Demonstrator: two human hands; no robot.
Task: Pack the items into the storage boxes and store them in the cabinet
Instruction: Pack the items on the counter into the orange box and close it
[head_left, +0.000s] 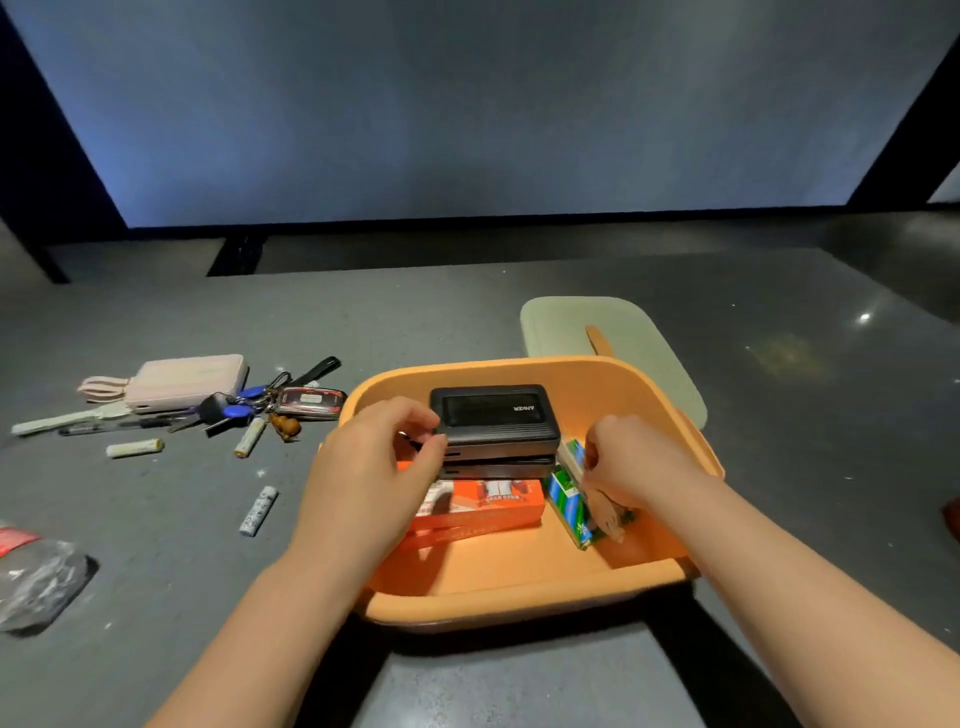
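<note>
Inside the orange storage box (519, 587), the left hand (374, 467) pinches the black power bank (493, 415) at its 9 o'clock edge; the right hand (631, 470) grips the green packet (569, 501). Best to seat both flat and snug.

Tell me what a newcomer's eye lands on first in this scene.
The orange storage box at centre front draws the eye, with the left hand pinching the corner of stacked black power banks and the right hand gripping green packets inside it. To the left, keys, batteries and a pink power bank lie loose on the grey table.
</note>
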